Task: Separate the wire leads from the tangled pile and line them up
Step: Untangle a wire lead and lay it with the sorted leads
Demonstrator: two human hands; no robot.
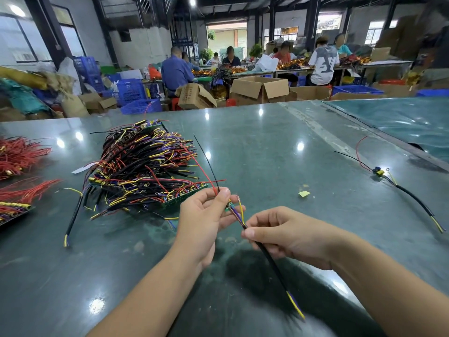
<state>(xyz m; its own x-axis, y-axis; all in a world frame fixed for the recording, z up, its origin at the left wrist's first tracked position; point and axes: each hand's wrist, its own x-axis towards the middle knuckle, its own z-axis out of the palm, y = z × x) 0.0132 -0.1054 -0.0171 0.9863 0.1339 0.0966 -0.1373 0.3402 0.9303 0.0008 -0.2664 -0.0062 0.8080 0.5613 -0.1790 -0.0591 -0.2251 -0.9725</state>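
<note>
- Right now your left hand (201, 215), at centre frame, has its fingers (222, 198) pinched on one wire lead (267, 257) at the small green board end, where its thin red and black strands rise toward the upper middle.
- Your right hand (279, 233), just right of it, pinches the same lead's black sheath between thumb and forefinger; the sheath runs down to lower centre and ends in yellow and blue tips.
- Left of your hands, the tangled pile (145, 164) of black, red, yellow and purple leads lies on the green bench (267, 147), with green circuit strips along its edges.
- One separated lead (410, 195) lies alone at the right of the frame, well apart from the pile.
- Red wire bundles (19, 156) sit at the far left edge.
- A black cable (73, 216) lies just left of the pile.
</note>
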